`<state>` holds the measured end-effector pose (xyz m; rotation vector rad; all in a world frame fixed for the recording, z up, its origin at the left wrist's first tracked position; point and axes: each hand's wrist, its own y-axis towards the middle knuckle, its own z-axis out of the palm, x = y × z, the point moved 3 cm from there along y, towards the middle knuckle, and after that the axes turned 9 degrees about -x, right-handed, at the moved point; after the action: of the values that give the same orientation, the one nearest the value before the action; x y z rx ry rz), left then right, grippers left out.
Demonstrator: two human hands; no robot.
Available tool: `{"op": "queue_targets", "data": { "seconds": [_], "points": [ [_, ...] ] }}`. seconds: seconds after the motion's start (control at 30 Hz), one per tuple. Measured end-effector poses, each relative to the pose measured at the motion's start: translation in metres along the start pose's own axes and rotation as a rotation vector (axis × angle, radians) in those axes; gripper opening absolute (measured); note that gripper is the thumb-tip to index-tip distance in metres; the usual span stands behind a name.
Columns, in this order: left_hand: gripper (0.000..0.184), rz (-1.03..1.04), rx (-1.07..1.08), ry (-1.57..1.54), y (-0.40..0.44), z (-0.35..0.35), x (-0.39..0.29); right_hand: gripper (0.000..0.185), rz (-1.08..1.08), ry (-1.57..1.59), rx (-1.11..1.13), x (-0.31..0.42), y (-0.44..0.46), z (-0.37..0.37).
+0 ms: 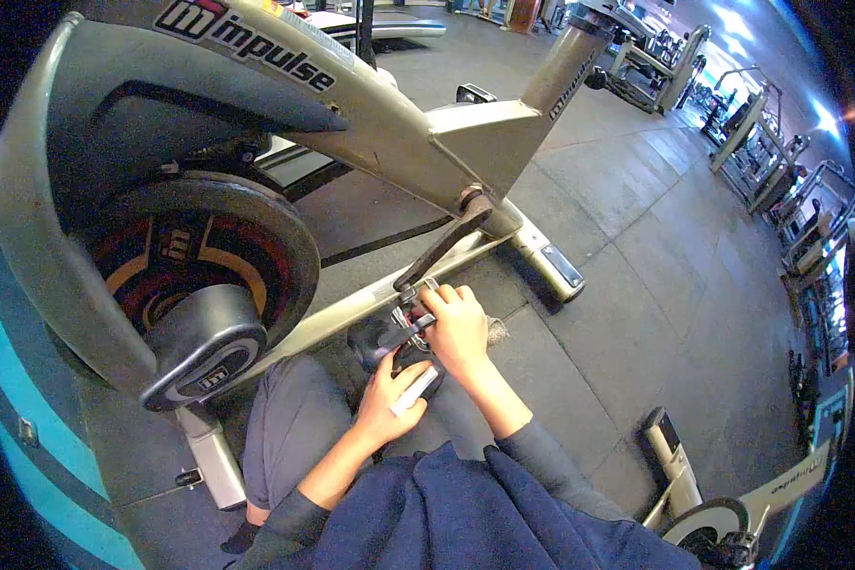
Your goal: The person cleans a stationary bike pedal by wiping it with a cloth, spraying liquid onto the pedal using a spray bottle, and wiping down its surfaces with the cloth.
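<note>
The exercise bike's crank arm (446,249) slants down to a pedal (404,328) with a toe cage and a dark strap (414,329). My right hand (458,332) closes over the right side of the pedal, fingers curled at the strap and metal fittings. From below, my left hand (388,404) reaches the pedal's underside with its fingertips. A small white flat object (414,390) lies between its thumb and fingers; its kind is unclear. Beside my right wrist sits a bunched brownish cloth (497,331). My fingers partly hide the pedal.
The bike's frame (370,114) and flywheel (285,228) stand before me, with a front foot (551,266) and a rear foot (217,465) on dark floor mats (627,256). Another bike (703,513) is at lower right. Weight machines (760,142) line the far right.
</note>
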<state>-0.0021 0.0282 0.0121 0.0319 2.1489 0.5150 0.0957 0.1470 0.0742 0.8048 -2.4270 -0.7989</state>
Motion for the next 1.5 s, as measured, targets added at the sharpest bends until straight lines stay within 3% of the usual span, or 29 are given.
{"op": "queue_targets", "data": {
  "seconds": [0.1, 0.23, 0.4, 0.43, 0.53, 0.87, 1.07, 1.37, 1.5],
  "points": [
    [0.056, 0.060, -0.052, -0.002, 0.002, -0.003, -0.005, 0.034, -0.038, 0.063, 0.034, 0.001, -0.006, -0.012],
    [0.056, -0.017, -0.021, -0.011, 0.001, -0.003, -0.004, 0.039, -0.048, 0.030, 0.055, 0.006, -0.010, -0.018],
    [0.057, -0.006, 0.027, 0.030, -0.002, 0.001, 0.003, 0.036, -0.002, 0.047, 0.108, 0.000, 0.002, -0.009],
    [0.057, -0.021, 0.020, 0.024, -0.001, -0.001, -0.001, 0.029, -0.008, 0.019, 0.122, -0.002, 0.006, -0.005],
    [0.057, -0.036, 0.011, -0.007, 0.001, 0.000, -0.001, 0.037, -0.006, 0.035, 0.127, -0.005, 0.017, 0.007],
    [0.057, 0.051, -0.025, 0.013, 0.002, -0.005, -0.006, 0.029, -0.019, 0.013, 0.156, -0.003, 0.007, -0.003],
    [0.057, 0.005, -0.037, -0.025, 0.002, -0.005, -0.006, 0.040, -0.004, 0.021, 0.123, 0.001, -0.006, -0.011],
    [0.056, 0.077, -0.025, 0.029, 0.004, -0.006, -0.010, 0.019, 0.079, -0.062, 0.065, -0.004, 0.017, 0.015],
    [0.055, 0.058, -0.051, -0.006, 0.004, -0.007, -0.013, 0.019, 0.112, -0.016, 0.018, -0.006, 0.015, 0.016]
  ]
}}
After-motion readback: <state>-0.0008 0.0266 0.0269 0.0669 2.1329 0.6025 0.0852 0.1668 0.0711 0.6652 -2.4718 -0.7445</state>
